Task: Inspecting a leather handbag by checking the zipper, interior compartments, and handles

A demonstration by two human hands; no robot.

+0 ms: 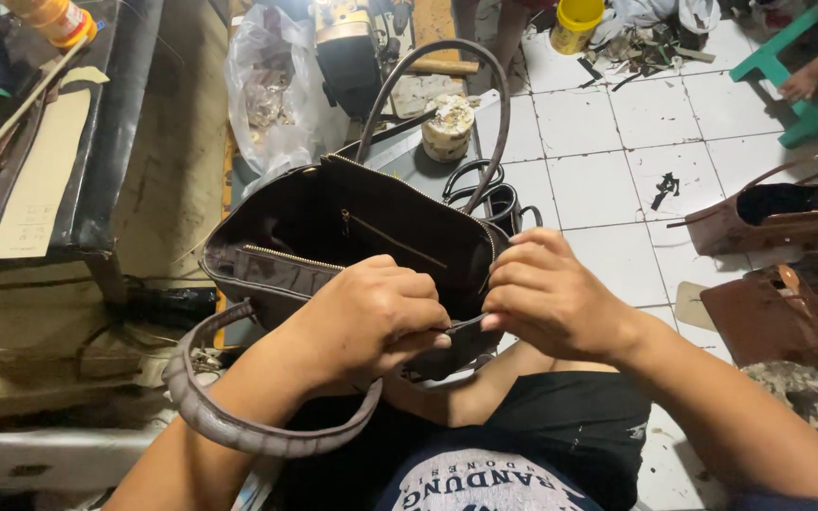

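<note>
A dark brown handbag (352, 227) with a crocodile-pattern skin lies open on my lap, its dark lining and two gold zips showing. One handle arches up behind it, the other handle (239, 421) loops under my left forearm. My left hand (366, 317) pinches the near rim of the bag. My right hand (546, 298) grips the same rim just to the right, fingers curled over the edge, with a thin strip of the rim stretched between the two hands.
Two lighter brown handbags (773, 213) (778, 312) sit on the white tiled floor at right. A glue pot (449, 128), a clear plastic bag (272, 90) and a black machine (347, 52) stand behind the bag. A yellow bucket (575, 24) and another person's foot (807, 80) are far back.
</note>
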